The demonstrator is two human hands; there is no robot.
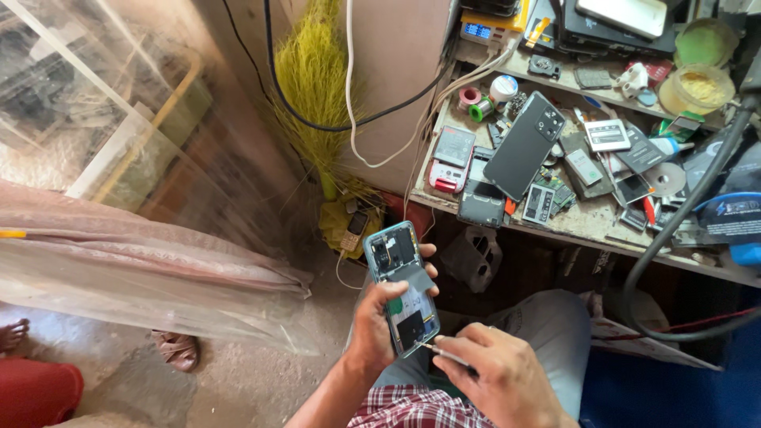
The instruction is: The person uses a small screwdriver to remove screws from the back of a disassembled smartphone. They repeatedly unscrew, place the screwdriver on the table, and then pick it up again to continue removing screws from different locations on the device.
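Left hand fingers clamp opened phone by its edges; right hand pinches screwdriver. Phone looks light, stiff, with fragile exposed boards: hold edges only.

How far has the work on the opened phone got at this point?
Done: the opened phone has its back cover off, its inner boards showing. In hand: the left hand holds it while the right hand puts a thin tool to its lower edge. Left: the phone is not closed up.
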